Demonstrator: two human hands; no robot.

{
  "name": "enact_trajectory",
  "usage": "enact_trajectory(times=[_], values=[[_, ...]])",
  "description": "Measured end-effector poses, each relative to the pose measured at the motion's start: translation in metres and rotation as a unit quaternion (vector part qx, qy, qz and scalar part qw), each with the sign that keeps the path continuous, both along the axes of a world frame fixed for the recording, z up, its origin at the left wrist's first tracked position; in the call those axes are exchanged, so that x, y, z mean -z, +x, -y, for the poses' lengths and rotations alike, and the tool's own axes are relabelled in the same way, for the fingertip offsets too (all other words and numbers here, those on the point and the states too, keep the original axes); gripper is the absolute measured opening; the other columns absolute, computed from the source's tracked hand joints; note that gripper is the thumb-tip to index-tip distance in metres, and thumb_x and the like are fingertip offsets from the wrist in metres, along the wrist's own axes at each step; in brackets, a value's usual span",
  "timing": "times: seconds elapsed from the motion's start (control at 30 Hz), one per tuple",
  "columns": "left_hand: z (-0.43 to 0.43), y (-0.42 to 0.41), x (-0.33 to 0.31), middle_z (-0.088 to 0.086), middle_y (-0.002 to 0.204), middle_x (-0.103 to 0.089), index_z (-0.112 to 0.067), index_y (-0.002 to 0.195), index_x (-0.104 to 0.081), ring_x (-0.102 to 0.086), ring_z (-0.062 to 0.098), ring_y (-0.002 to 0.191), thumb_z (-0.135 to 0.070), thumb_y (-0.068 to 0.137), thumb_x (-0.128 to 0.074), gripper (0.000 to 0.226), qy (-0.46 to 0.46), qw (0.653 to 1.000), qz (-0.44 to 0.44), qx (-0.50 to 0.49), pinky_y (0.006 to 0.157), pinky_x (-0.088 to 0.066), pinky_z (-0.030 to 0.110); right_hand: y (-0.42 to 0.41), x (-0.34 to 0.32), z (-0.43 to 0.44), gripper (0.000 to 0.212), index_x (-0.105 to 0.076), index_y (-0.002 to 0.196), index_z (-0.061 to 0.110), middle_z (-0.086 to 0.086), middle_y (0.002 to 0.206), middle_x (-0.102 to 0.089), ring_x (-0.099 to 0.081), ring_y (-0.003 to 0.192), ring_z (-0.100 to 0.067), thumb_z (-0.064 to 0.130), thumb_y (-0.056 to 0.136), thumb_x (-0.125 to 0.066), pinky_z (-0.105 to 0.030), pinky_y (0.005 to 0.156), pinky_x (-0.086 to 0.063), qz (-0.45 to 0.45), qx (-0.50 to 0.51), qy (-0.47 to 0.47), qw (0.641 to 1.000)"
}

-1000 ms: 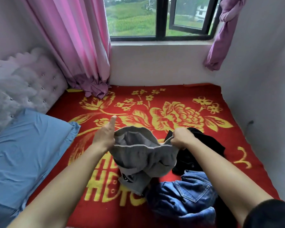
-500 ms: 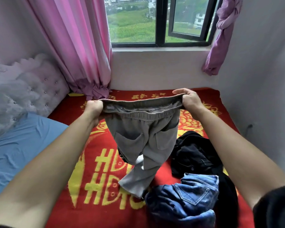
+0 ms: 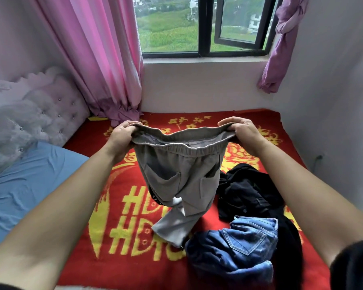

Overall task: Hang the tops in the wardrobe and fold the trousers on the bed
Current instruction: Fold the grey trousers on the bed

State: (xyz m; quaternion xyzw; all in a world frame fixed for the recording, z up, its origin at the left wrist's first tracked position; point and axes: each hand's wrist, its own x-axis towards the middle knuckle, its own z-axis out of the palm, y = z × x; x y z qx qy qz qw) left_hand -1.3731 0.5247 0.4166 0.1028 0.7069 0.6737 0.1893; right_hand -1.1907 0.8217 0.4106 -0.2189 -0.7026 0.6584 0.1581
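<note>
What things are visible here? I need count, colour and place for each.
blanket: 1, red-yellow, covering mattress
grey trousers: 1, grey, held up over blanket
jeans: 1, blue, on blanket, near right
black garment: 1, black, behind jeans
pillow: 1, blue, left
headboard: 1, lilac, far left
window: 1, black-framed, back wall
pink curtain: 1, left of window
purple curtain: 1, knotted, right of window
left hand: 1, grips waistband
right hand: 1, grips waistband

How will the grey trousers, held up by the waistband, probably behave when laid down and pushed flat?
Probably floppy: the grey trousers sag between the left hand and the right hand, and the legs crumple where they reach the red blanket. Likely light, since a grip at each waistband end carries them. Pushed on that blanket, they may bunch, not slide.
</note>
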Motion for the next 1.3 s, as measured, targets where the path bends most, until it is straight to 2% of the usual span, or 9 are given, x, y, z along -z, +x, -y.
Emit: enact_trajectory(times=[0.17, 0.23, 0.33, 0.43, 0.57, 0.9, 1.0, 1.13, 1.3], values=[[0.02, 0.015, 0.011, 0.004, 0.119, -0.059, -0.014, 0.121, -0.055, -0.063, 0.012, 0.109, -0.032, 0.044, -0.101, 0.091, -0.195, 0.971, -0.096, 0.094, 0.089, -0.054, 0.027, 0.009, 0.011, 0.001, 0.02, -0.074, 0.104, 0.01, -0.007, 0.093, -0.071, -0.065, 0.085, -0.017, 0.004, 0.085, -0.069, -0.021, 0.07, -0.054, -0.016, -0.015, -0.022, 1.0], [0.023, 0.026, 0.017, 0.003, 0.124, -0.042, -0.017, 0.123, -0.053, -0.049, 0.011, 0.114, -0.038, 0.039, -0.099, 0.098, -0.292, 0.941, -0.141, 0.097, 0.098, -0.047, 0.025, 0.014, 0.019, 0.001, 0.047, -0.072, 0.116, 0.01, -0.01, 0.107, -0.073, -0.069, 0.098, -0.021, 0.017, 0.072, -0.087, -0.029, 0.086, -0.056, 0.001, -0.07, -0.01, 0.997], [0.029, 0.038, 0.025, 0.019, 0.123, -0.042, -0.005, 0.116, -0.06, -0.047, 0.03, 0.116, -0.027, 0.056, -0.078, 0.067, -0.371, 0.895, -0.246, 0.033, 0.099, -0.04, 0.027, 0.015, 0.035, 0.008, 0.095, -0.058, 0.137, 0.013, -0.007, 0.13, -0.066, -0.065, 0.117, -0.019, 0.028, 0.051, -0.097, -0.034, 0.102, -0.052, 0.061, -0.061, 0.116, 0.989], [0.044, 0.049, 0.035, 0.02, 0.107, -0.057, -0.003, 0.103, -0.066, -0.056, 0.038, 0.103, -0.003, 0.08, -0.063, 0.023, -0.397, 0.862, -0.313, -0.041, 0.081, -0.039, 0.032, 0.019, 0.045, 0.017, 0.05, -0.068, 0.125, 0.014, -0.004, 0.116, -0.071, -0.067, 0.107, -0.018, 0.025, 0.079, -0.083, -0.03, 0.095, -0.053, 0.056, 0.028, 0.309, 0.949], [0.069, 0.071, 0.044, 0.012, 0.097, -0.057, -0.011, 0.101, -0.06, -0.055, 0.038, 0.095, -0.027, 0.093, -0.059, 0.018, -0.417, 0.829, -0.351, -0.125, 0.069, -0.037, 0.038, 0.031, 0.046, 0.028, 0.027, -0.067, 0.115, 0.014, -0.008, 0.106, -0.072, -0.065, 0.099, -0.026, 0.034, 0.098, -0.062, -0.029, 0.082, -0.046, -0.006, 0.064, 0.398, 0.915], [0.093, 0.122, -0.067, 0.001, 0.1, -0.064, -0.018, 0.105, -0.05, -0.057, -0.002, 0.088, -0.013, 0.089, -0.045, 0.017, 0.02, 0.84, -0.447, -0.306, 0.086, -0.044, 0.016, 0.081, -0.051, 0.129, 0.032, -0.055, 0.116, 0.002, -0.012, 0.1, -0.069, -0.062, 0.083, -0.029, 0.031, 0.104, -0.047, -0.028, 0.065, -0.032, -0.246, 0.247, 0.38, 0.857], [0.125, 0.144, -0.099, -0.014, 0.098, -0.057, -0.033, 0.102, -0.044, -0.051, -0.021, 0.088, -0.009, 0.09, -0.046, 0.027, 0.064, 0.829, -0.468, -0.298, 0.087, -0.033, 0.002, 0.11, -0.088, 0.17, 0.032, -0.056, 0.113, -0.001, -0.002, 0.096, -0.064, -0.058, 0.083, -0.017, 0.028, 0.104, -0.048, -0.023, 0.068, -0.037, -0.295, 0.288, 0.379, 0.829], [0.177, 0.164, -0.126, -0.013, 0.089, -0.054, -0.006, 0.104, -0.055, -0.051, 0.004, 0.087, -0.011, 0.09, -0.049, 0.016, 0.112, 0.815, -0.486, -0.295, 0.082, -0.039, 0.009, 0.148, -0.126, 0.235, 0.027, -0.056, 0.109, -0.002, -0.003, 0.091, -0.061, -0.052, 0.08, -0.004, 0.023, 0.104, -0.049, -0.007, 0.071, -0.037, -0.325, 0.324, 0.377, 0.804], [0.24, 0.193, -0.143, -0.011, 0.089, -0.054, 0.004, 0.106, -0.057, -0.049, -0.007, 0.08, -0.017, 0.093, -0.051, 0.025, 0.117, 0.833, -0.469, -0.269, 0.076, -0.038, 0.006, 0.199, -0.162, 0.292, 0.032, -0.058, 0.112, 0.001, 0.002, 0.094, -0.065, -0.06, 0.084, -0.007, 0.031, 0.103, -0.05, -0.02, 0.075, -0.049, -0.311, 0.352, 0.418, 0.777]])
